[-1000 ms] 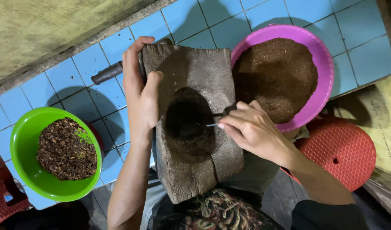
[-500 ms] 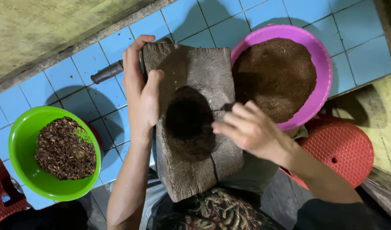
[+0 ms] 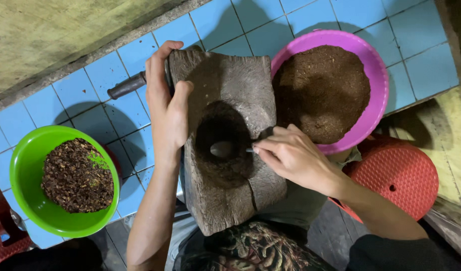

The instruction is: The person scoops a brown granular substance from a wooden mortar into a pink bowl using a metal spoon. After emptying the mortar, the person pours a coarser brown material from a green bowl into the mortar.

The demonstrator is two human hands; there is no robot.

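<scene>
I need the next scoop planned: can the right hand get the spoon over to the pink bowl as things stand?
Probably yes. The right hand holds the spoon in the hollow of the wooden mortar, and the pink bowl sits right beside the block with nothing between them; its top is open.

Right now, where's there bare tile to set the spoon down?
Bare blue tile lies between the green bowl and wooden mortar, and beyond the purple bowl. It is crowded where the right hand holds the spoon; the left hand grips the edge.
</scene>
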